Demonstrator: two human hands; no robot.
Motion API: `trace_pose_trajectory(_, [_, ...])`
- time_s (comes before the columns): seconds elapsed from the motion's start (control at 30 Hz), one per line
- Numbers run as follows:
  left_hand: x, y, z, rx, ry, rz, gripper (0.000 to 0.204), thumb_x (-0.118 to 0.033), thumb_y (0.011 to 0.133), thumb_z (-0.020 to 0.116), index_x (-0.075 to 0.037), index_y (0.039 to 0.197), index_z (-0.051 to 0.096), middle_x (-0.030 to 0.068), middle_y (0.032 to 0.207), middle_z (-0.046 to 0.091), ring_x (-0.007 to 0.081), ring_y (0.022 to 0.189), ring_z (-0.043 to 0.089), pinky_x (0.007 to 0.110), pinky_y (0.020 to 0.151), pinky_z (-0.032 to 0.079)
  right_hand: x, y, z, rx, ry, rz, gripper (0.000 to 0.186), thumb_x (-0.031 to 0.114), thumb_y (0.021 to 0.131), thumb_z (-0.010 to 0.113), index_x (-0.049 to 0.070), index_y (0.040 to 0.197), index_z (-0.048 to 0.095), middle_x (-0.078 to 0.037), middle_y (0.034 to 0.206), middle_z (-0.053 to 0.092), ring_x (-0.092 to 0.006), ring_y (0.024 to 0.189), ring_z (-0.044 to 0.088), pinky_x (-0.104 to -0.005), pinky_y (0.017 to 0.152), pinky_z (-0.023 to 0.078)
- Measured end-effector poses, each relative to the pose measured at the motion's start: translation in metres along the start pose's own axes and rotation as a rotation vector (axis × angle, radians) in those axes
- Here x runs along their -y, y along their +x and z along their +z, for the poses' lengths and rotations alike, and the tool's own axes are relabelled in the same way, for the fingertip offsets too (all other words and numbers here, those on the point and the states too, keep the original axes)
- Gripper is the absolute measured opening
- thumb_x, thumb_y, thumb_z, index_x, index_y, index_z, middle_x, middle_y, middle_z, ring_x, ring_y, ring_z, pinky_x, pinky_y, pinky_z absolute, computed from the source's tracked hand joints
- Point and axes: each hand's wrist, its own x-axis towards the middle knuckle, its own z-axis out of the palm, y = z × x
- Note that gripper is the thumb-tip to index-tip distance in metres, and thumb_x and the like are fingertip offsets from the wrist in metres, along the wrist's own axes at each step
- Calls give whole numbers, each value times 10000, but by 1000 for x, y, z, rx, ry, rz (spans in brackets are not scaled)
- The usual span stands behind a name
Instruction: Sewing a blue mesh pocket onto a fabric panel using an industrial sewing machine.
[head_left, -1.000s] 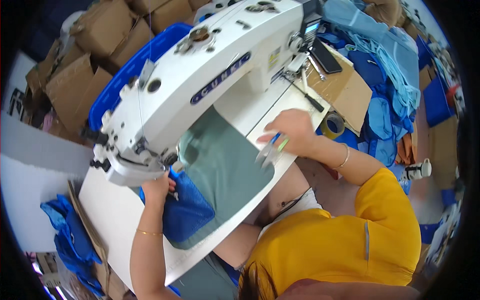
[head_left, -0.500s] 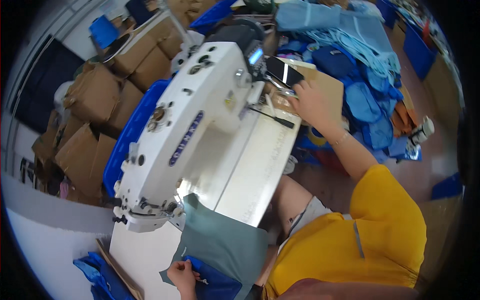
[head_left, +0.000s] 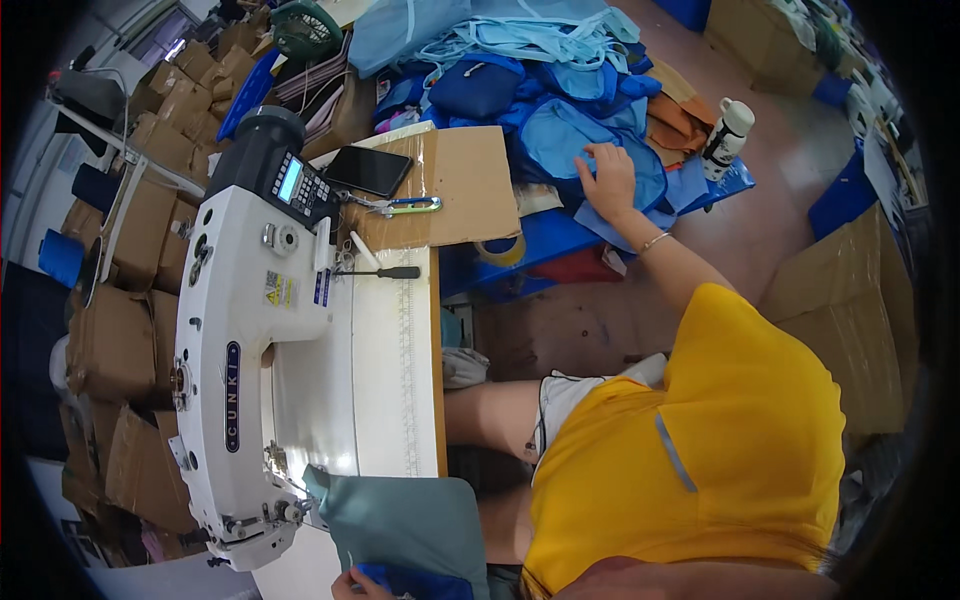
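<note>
My left hand (head_left: 358, 586), at the bottom edge, pinches a dark blue fabric piece (head_left: 410, 582) lying on grey-green fabric (head_left: 405, 515). The green piece reaches the needle end of the white sewing machine (head_left: 215, 310). My right hand (head_left: 608, 185) is open, fingers slightly curled and apart, over a pile of light and dark blue fabric pieces (head_left: 560, 135). To its left, small snips with green handles (head_left: 410, 207) lie on a cardboard sheet (head_left: 470, 180), beside a black phone (head_left: 368, 172) and a screwdriver (head_left: 400, 273).
A white bottle (head_left: 728, 140) stands on a blue surface beside orange fabric (head_left: 675, 115). A tape roll (head_left: 500, 250) is near the cardboard. Piled boxes (head_left: 120, 350) fill the left side. A cardboard box (head_left: 840, 310) and blue bin (head_left: 830, 205) are at right.
The view has swung right. My right hand has left the snips on the cardboard and moved onto the blue pile. My left hand has drawn the blue piece down from the needle area.
</note>
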Motion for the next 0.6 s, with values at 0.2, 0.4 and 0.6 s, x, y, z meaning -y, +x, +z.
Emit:
trace_pose_trajectory(0.2, [-32,-7,-11,25,-90,57,320,-263,957,635,47,937,712,200,877,709,328,760,674,419,709,547,-54,17,24,114,-56,-373,303,205,797,741,78,1062,664,-162,1036,690,-382,1055,607,-489,934,461])
trace_pose_trajectory(0.4, [-56,-19,-23,99,-176,25,284,-279,928,695,-1,976,728,187,911,724,305,765,702,403,705,565,82,113,-45,67,742,60,204,224,1008,591,29,952,619,-8,701,586,-79,640,519,-252,582,383])
trace_pose_trajectory(0.6, [-117,-14,5,697,-1650,-37,656,-419,1012,552,76,1419,410,298,1344,539,371,1198,601,470,979,520,214,64,-118,897,2059,384,384,241,1011,567,58,1349,540,-47,1258,642,-145,1131,613,-311,1001,476])
